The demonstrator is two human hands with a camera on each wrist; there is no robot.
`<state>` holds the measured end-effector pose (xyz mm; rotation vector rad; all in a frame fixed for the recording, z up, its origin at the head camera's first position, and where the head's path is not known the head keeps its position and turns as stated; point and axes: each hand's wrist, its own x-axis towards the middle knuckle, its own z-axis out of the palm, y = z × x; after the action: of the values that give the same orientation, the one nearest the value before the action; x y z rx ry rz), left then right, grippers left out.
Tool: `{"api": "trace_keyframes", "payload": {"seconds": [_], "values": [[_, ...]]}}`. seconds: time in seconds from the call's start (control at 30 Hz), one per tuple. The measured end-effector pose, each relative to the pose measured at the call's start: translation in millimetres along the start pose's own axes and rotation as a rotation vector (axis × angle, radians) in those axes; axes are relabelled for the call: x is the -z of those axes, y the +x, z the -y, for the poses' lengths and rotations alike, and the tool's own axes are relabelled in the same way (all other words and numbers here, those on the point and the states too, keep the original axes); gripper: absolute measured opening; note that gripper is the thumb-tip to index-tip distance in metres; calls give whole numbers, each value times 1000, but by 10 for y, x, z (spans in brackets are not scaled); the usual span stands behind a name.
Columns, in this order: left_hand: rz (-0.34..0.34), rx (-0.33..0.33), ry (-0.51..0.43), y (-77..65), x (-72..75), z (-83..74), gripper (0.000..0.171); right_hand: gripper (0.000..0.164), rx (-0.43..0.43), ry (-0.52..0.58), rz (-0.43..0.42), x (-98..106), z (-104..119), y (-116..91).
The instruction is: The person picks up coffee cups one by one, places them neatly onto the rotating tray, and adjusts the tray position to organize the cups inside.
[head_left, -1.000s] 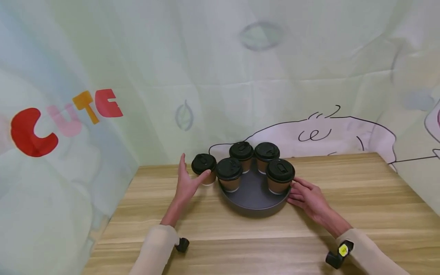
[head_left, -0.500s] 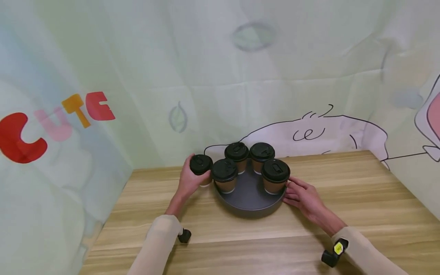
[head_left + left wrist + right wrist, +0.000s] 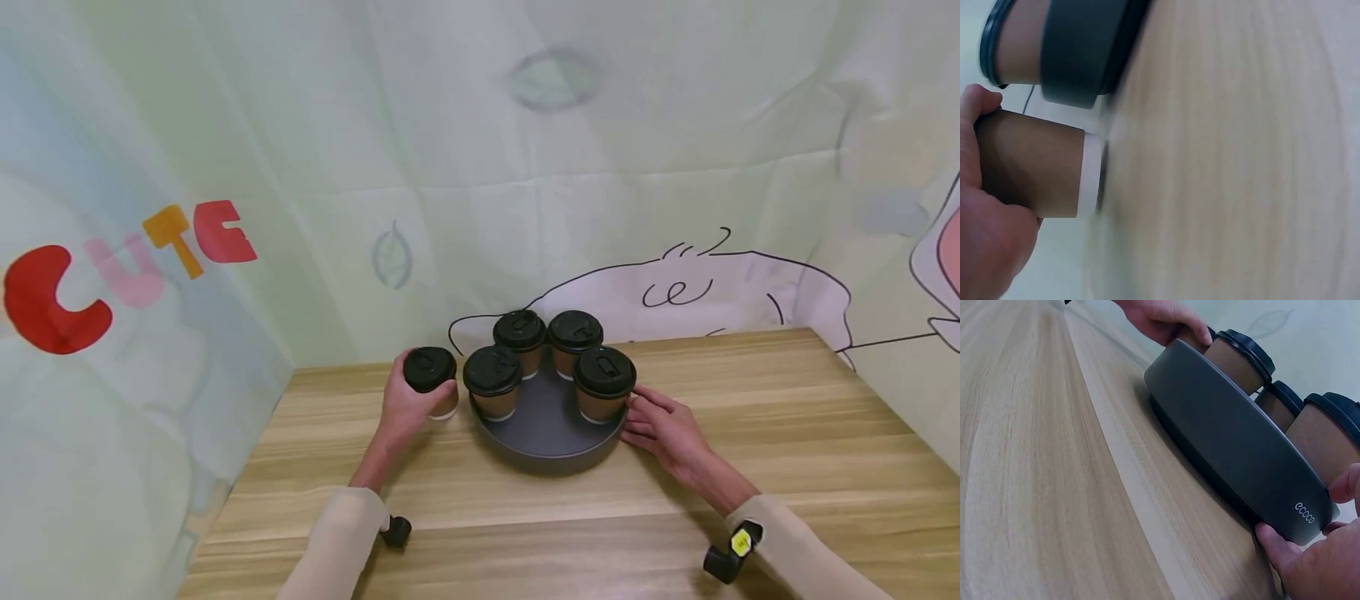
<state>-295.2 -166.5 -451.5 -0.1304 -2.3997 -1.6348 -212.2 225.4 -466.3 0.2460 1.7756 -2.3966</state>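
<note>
My left hand [image 3: 401,406] grips a brown paper coffee cup [image 3: 1032,165] with a black lid, just left of the round dark grey tray [image 3: 551,446]. In the left wrist view the cup's white base is close to the wooden tabletop; whether it touches is hard to tell. Several matching lidded cups stand upright on the tray, among them a front left cup [image 3: 493,385] and a front right cup [image 3: 603,385]. At the tray's right side, my right hand [image 3: 667,433] holds its edge, with fingertips [image 3: 1344,487] up by the rim and another digit low on the wall.
The wooden table [image 3: 555,550] reaches back to a printed cloth backdrop [image 3: 450,167] close behind the cups. Another cloth stretch with coloured letters hangs on the left. A black wrist camera [image 3: 723,565] sits by the right sleeve, low over the tabletop.
My left hand, spread beside the lone cup a second ago, has taken hold of it. Cup and hand have shifted slightly left and nearer, away from the tray. My right hand stays at the tray's edge.
</note>
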Motion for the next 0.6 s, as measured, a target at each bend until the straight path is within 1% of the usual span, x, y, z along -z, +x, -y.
{"api": "trace_keyframes", "payload": {"seconds": [0.07, 0.13, 0.27, 0.37, 0.5, 0.6], "values": [[13, 15, -21, -23, 56, -59, 87, 63, -3, 0, 2, 2, 2, -6], [29, 9, -46, -36, 114, -129, 87, 63, -4, -2, 3, 3, 7, -12], [58, -52, -96, -56, 212, -280, 84, 62, -3, -9, 11, 7, 16, -23], [72, -102, -129, -81, 251, -397, 82, 62, -5, -9, 14, 9, 19, -27], [94, -170, -149, -142, 266, -578, 81, 62, -8, -8, 16, 6, 18, -28], [109, -214, -150, -210, 262, -742, 81, 63, -9, -16, 19, -4, 17, -29]]}}
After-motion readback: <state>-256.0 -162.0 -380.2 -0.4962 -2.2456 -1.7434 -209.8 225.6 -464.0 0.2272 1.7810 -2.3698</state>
